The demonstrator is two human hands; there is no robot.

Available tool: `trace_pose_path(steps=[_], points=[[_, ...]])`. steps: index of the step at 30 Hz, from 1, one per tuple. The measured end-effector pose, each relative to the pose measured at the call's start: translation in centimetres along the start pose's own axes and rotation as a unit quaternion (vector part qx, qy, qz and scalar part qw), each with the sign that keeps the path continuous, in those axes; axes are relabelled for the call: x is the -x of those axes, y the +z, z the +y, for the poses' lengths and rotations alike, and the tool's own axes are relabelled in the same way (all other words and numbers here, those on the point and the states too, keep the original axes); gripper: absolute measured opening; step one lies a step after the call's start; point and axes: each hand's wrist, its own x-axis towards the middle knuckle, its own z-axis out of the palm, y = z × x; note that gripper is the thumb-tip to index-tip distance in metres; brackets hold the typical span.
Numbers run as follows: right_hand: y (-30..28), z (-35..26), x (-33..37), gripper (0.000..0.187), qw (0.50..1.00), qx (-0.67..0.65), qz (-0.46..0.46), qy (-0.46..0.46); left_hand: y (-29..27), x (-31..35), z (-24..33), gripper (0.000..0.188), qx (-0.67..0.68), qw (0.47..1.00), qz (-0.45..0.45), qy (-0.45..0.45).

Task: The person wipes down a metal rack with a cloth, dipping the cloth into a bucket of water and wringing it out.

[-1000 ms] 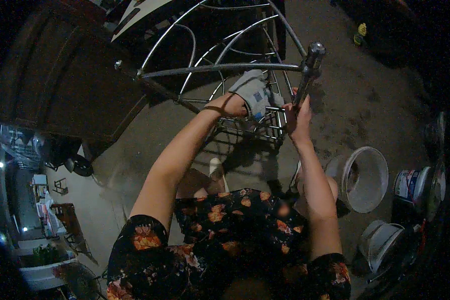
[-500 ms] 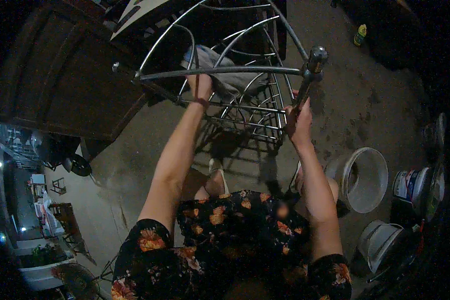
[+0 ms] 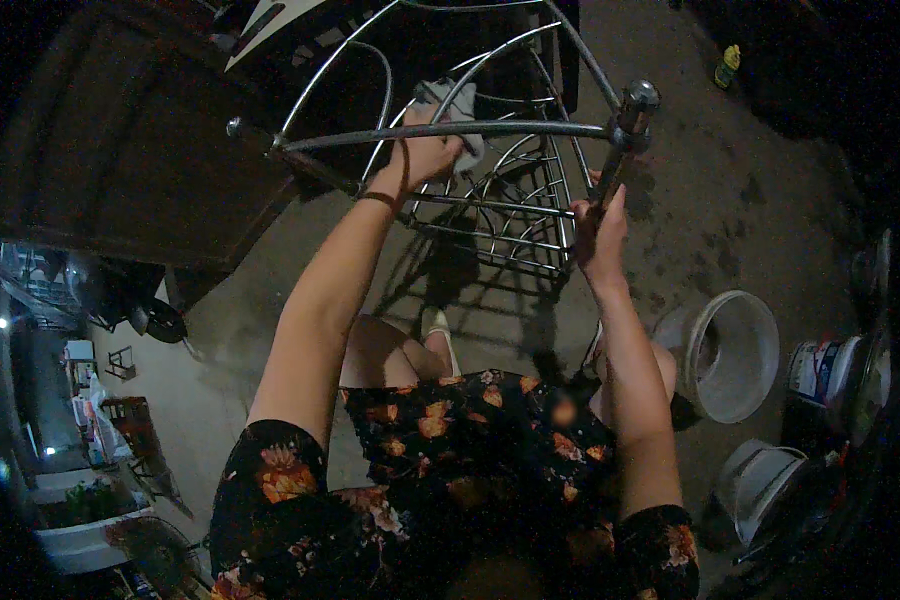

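A tall metal rack (image 3: 490,129) of shiny curved tubes and bars stands in front of me. My left hand (image 3: 425,157) reaches in behind its upper front bar and grips a bunched light grey cloth (image 3: 467,140) against a curved tube. Part of the cloth is hidden by the bars and my fingers. On the right, my right hand (image 3: 599,238) is wrapped round the rack's right corner post (image 3: 615,180), below its rounded cap. Lower rungs of the rack show beyond my hands, near the floor.
At my right stand a large whitish bucket (image 3: 735,357), a printed tub (image 3: 820,370) and a pail with a handle (image 3: 755,485). A yellow-green bottle (image 3: 728,66) is on the floor at far right. A dark wooden panel (image 3: 100,150) fills the far left.
My left hand has moved a little up and to the right inside the rack. The cloth, spread and hanging before, is now bunched in it. My right hand stays on the post.
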Motion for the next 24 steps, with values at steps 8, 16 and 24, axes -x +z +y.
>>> trace_pose_path(steps=[8, 16, 24], points=[[0.3, -0.4, -0.1, 0.036, 0.999, -0.004, 0.023, -0.03, -1.7, 6.1, 3.0, 0.019, 0.147, 0.987, 0.035, 0.052], [-0.8, -0.6, -0.4, 0.052, 0.992, -0.08, -0.075, -0.055, -2.9, 4.8, 3.5, 0.026, 0.47, 0.859, 0.086, -0.181], [-0.5, -0.4, 0.0, 0.059, 0.99, -0.1, -0.1, -0.023, 7.0, -3.0, 13.8, 0.019, 0.339, 0.934, 0.002, 0.113]])
